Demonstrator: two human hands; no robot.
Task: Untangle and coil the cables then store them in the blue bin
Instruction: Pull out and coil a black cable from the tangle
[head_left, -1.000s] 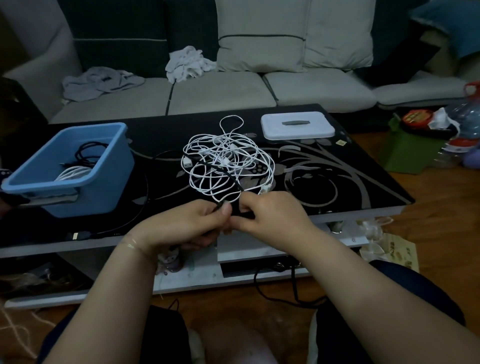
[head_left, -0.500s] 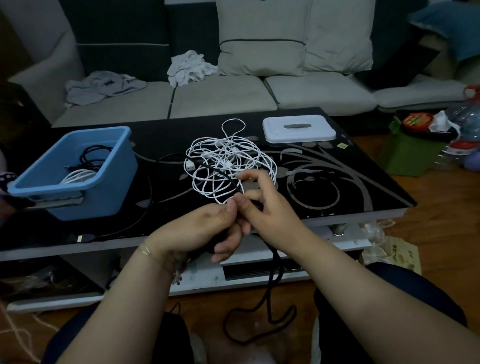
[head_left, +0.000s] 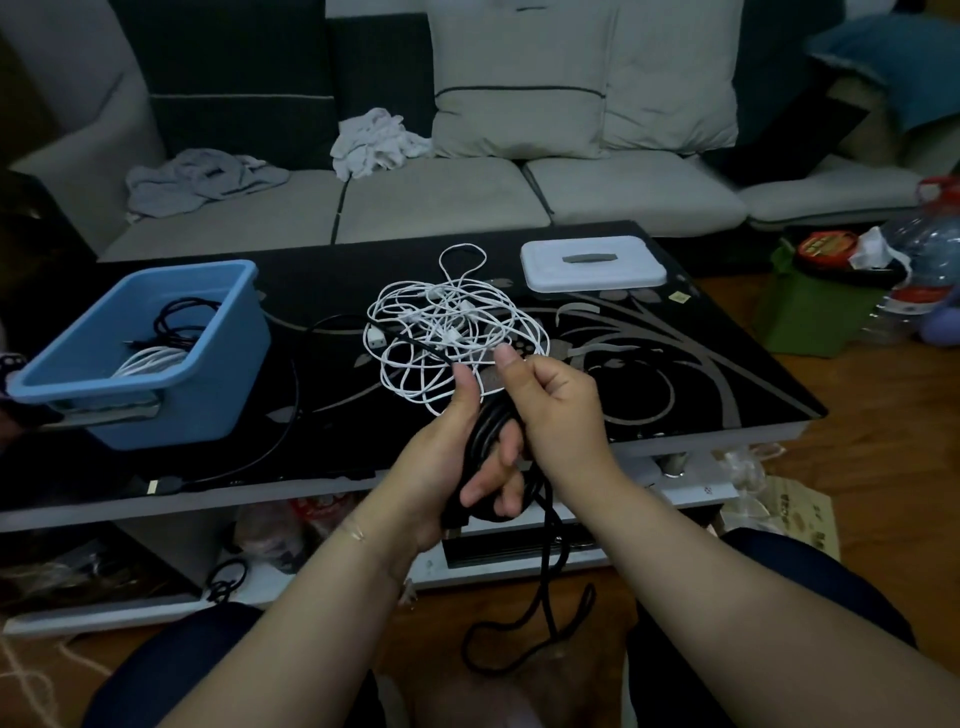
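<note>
My left hand (head_left: 447, 462) grips a coil of black cable (head_left: 488, 426) in front of the table's near edge. My right hand (head_left: 556, 405) pinches the same cable just above the coil. The loose end of the black cable hangs down between my knees and loops over the floor. A tangle of white cables (head_left: 447, 332) lies on the black table (head_left: 701, 364) just beyond my hands. The blue bin (head_left: 208, 395) stands at the table's left with coiled black and white cables inside.
A white lidded box (head_left: 592, 262) sits at the table's back right. Another black cable (head_left: 280, 415) runs across the table beside the bin to a plug at the front edge. A sofa with cushions and clothes stands behind. Bottles and a green bag lie on the floor at right.
Both hands have risen from the table edge. More black cable is wound onto the coil in my left hand, and the hanging loop has come up toward my lap.
</note>
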